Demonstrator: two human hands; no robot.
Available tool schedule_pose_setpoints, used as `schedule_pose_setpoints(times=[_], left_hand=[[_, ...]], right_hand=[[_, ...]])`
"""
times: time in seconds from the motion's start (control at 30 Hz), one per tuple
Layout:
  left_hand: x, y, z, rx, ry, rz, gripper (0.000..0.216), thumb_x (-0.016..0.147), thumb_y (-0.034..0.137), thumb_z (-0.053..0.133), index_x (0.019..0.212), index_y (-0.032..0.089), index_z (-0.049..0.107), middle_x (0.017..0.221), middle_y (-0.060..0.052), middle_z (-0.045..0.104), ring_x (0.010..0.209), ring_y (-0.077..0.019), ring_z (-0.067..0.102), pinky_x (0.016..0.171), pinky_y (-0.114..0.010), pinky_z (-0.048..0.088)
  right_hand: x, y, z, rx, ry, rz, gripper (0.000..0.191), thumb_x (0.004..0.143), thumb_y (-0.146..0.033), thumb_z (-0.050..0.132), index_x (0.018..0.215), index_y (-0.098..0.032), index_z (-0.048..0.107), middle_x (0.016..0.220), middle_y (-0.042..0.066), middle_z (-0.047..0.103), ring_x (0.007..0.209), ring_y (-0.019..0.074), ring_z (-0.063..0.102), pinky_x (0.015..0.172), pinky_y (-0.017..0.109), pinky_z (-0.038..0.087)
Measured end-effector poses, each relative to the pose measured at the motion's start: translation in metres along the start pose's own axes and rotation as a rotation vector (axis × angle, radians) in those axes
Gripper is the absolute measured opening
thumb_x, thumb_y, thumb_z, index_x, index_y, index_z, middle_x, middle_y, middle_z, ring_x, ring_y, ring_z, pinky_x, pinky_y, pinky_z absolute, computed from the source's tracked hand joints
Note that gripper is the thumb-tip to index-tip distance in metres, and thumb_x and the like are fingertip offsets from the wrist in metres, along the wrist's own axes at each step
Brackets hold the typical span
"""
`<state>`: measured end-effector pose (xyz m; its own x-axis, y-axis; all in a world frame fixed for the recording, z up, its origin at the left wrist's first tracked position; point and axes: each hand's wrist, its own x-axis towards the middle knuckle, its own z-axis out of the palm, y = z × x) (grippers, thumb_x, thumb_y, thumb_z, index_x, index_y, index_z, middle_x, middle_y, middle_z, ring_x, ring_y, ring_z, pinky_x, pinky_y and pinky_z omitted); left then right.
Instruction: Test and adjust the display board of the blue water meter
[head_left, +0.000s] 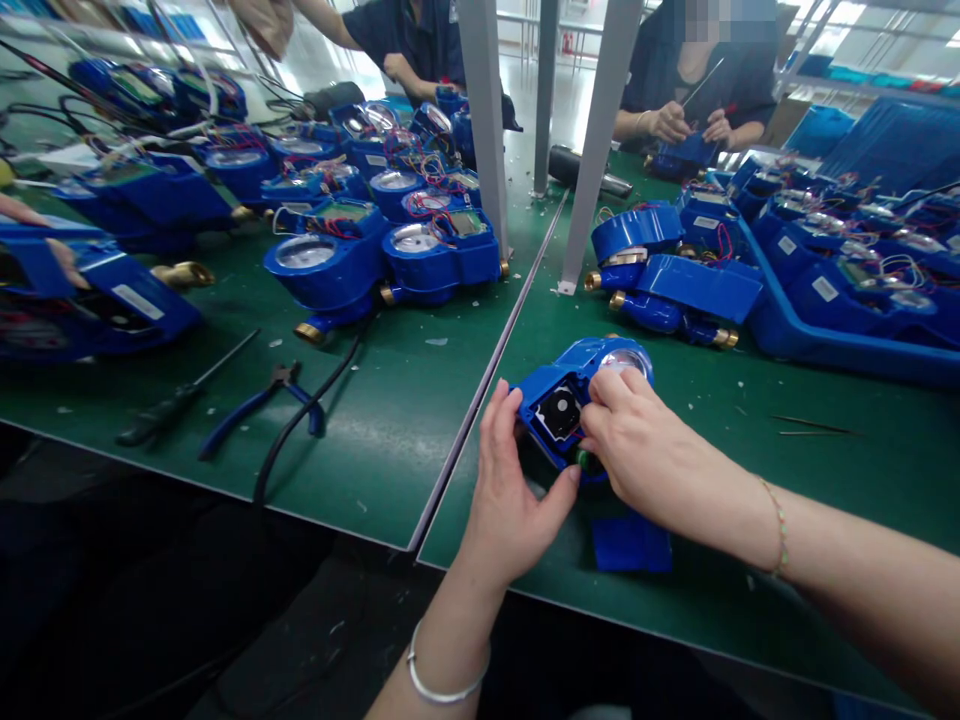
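Left hand (517,500): silver bangle (442,692) on its wrist; grip clasping the blue meter, fingers along its left side and thumb at the near edge.
Blue cover (634,545): lying near the bench (397,430) edge, just below the right hand (649,445).
Right hand: fingers curled over the compartment; cannot tell whether its grip pinches anything.
Blue meter (562,366): between both hands, over the near part of the bench, a round black part (559,412) showing inside.
Tweezers (840,431): flat on the bench, well to the right.
Pliers (251,407): left of the bench seam, between screwdriver (161,415) and black cable (289,425).
Blue tray (825,345): farther right, filled with meters.
Co-worker's hands (667,122): beyond, at another meter (681,157).
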<state>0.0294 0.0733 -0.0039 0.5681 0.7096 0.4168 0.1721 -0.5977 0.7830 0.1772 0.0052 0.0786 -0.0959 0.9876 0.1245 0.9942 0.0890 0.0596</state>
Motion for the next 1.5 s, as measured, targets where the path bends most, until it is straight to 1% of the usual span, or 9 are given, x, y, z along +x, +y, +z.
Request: schedule_pose_setpoints(times=[0.23,0.47,0.63,0.73,0.87,1.0,1.2,1.37,1.5], left_hand=[[0.0,-0.002,0.0,-0.002,-0.011,-0.002,0.086,0.077,0.03,0.066,0.143,0.022,0.012,0.151,-0.013,0.014,0.137,-0.0263,0.022,0.109,-0.045,0.034],[0.0,-0.003,0.0,-0.015,-0.026,-0.007,0.086,0.077,0.03,0.066,0.143,0.023,0.011,0.151,-0.013,0.012,0.137,-0.0266,0.025,0.109,-0.045,0.034],[0.001,-0.003,-0.002,-0.027,-0.016,0.002,0.088,0.076,0.031,0.068,0.143,0.024,0.012,0.15,-0.012,0.014,0.136,-0.0258,0.025,0.108,-0.044,0.035],[0.001,-0.002,-0.002,-0.033,-0.018,0.007,0.088,0.075,0.031,0.069,0.143,0.025,0.013,0.15,-0.012,0.015,0.137,-0.0256,0.024,0.107,-0.044,0.036],[-0.001,-0.002,-0.001,-0.041,-0.026,-0.001,0.088,0.076,0.031,0.068,0.143,0.027,0.012,0.151,-0.012,0.014,0.137,-0.0259,0.023,0.108,-0.046,0.035],[-0.002,-0.004,-0.002,-0.04,-0.029,-0.005,0.089,0.076,0.032,0.068,0.144,0.026,0.011,0.151,-0.013,0.014,0.137,-0.0265,0.023,0.107,-0.046,0.035],[-0.001,-0.004,-0.003,-0.024,-0.03,-0.016,0.088,0.076,0.032,0.067,0.144,0.026,0.011,0.151,-0.013,0.013,0.137,-0.0272,0.024,0.108,-0.046,0.034],[-0.002,-0.002,-0.002,-0.034,-0.023,-0.025,0.088,0.076,0.032,0.068,0.144,0.027,0.012,0.151,-0.012,0.015,0.136,-0.0264,0.026,0.108,-0.045,0.034],[-0.001,-0.002,-0.002,-0.033,-0.016,-0.032,0.088,0.075,0.032,0.069,0.143,0.027,0.013,0.151,-0.011,0.015,0.136,-0.0262,0.025,0.108,-0.045,0.035]], right_hand=[[0.0,0.01,0.0,0.002,0.036,-0.102,0.016,0.085,-0.011,0.048,0.07,-0.015,0.052,0.083,0.01,0.046,0.083,0.0252,0.04,0.074,0.042,0.042],[-0.002,0.009,-0.006,-0.004,0.038,-0.127,0.014,0.086,-0.014,0.049,0.074,-0.014,0.054,0.085,0.01,0.048,0.084,0.0253,0.042,0.076,0.042,0.043],[0.001,0.001,-0.009,-0.036,0.066,-0.08,0.019,0.086,-0.029,0.055,0.075,-0.014,0.056,0.083,0.01,0.047,0.084,0.0282,0.043,0.075,0.043,0.043],[0.001,0.001,-0.003,-0.012,0.072,-0.034,0.017,0.086,-0.026,0.055,0.074,-0.015,0.057,0.083,0.01,0.047,0.086,0.0286,0.042,0.077,0.042,0.042],[0.0,0.004,0.001,0.061,0.043,0.003,0.021,0.089,-0.018,0.046,0.072,-0.015,0.058,0.087,0.011,0.046,0.086,0.0267,0.041,0.079,0.041,0.041],[-0.001,0.009,-0.005,0.141,-0.003,-0.045,0.023,0.089,-0.014,0.043,0.071,-0.013,0.058,0.089,0.011,0.046,0.088,0.0246,0.041,0.082,0.042,0.041],[-0.007,0.018,-0.014,0.29,-0.07,-0.047,0.018,0.091,-0.018,0.046,0.077,-0.013,0.056,0.092,0.008,0.045,0.092,0.0206,0.042,0.088,0.038,0.039],[-0.012,0.021,-0.018,0.44,-0.1,0.039,0.016,0.09,-0.018,0.047,0.075,-0.015,0.053,0.095,0.005,0.045,0.09,0.0159,0.045,0.085,0.032,0.04],[-0.017,0.021,-0.02,0.389,-0.122,0.107,0.016,0.087,-0.015,0.047,0.071,-0.017,0.05,0.092,0.005,0.046,0.085,0.0162,0.047,0.08,0.033,0.041]])
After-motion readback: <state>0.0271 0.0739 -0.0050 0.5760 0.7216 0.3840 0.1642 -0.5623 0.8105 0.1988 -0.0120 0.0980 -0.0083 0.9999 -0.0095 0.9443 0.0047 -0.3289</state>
